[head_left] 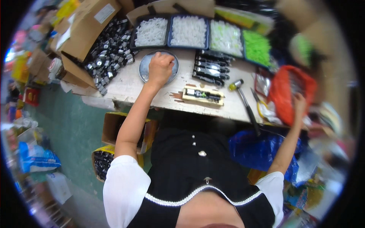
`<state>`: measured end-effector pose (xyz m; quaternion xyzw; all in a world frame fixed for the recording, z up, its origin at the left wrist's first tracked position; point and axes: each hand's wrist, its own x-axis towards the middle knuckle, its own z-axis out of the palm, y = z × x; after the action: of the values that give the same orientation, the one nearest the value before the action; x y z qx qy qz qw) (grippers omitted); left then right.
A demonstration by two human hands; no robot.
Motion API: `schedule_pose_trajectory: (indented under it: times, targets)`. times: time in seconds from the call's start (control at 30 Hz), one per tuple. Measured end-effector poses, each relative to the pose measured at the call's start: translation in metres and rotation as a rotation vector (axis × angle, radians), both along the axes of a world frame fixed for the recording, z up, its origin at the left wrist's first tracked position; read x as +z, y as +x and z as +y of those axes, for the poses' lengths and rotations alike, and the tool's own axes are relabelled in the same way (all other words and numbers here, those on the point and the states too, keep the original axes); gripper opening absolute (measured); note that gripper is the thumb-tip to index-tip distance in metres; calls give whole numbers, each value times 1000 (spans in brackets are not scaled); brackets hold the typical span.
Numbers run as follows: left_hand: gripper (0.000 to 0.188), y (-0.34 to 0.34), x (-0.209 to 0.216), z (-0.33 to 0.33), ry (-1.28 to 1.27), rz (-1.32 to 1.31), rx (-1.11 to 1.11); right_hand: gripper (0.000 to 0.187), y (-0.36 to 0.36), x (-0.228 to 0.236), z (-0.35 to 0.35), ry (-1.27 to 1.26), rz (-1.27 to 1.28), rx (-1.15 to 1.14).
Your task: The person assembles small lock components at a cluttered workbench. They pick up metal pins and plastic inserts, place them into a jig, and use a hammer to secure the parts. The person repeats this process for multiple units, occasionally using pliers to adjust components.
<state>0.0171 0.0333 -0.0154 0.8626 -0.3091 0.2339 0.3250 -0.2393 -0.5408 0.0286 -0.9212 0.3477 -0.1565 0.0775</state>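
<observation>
My left hand (161, 65) is over a round grey metal dish (145, 70), its fingers curled together; whatever they pinch is too small to make out. At the right, my right hand (299, 102) reaches into the mouth of a red plastic bag (281, 95), and its fingertips are partly hidden there. Between the two hands, a cream-coloured block-shaped holder (216, 102) lies on the table with a black part (203, 95) set in it. Behind the holder are several black parts with shiny silver faces (211, 68), stacked in a row.
A hammer (245, 100) and yellow-handled scissors (261, 108) lie by the red bag. Along the back stand trays of white pieces (188, 32) and green pieces (256, 46). Black-and-silver parts (110, 57) spill from a cardboard box (85, 28) at left. A blue bag (254, 150) hangs below the table's edge.
</observation>
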Motion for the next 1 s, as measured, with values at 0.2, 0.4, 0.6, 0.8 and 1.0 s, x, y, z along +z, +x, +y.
schedule_pose_trajectory:
  times: [0.2,0.4,0.6,0.8,1.0]
  targets:
    - [14,2,-5,-13,290,-80,2,31,-17,-15,-26,-35,-87,79]
    - [13,-2,10,7,-325,341,16,17,-8,30,38,169,-594,157]
    - [14,-36,24,14,-778,871,-139,14,43,52,191,589,-710,353]
    - [15,-64,28,-5,-1016,1010,-307,14,83,26,311,1006,-661,695]
    - [16,-80,35,-16,-1016,1124,-356,10,100,14,358,1026,-650,902]
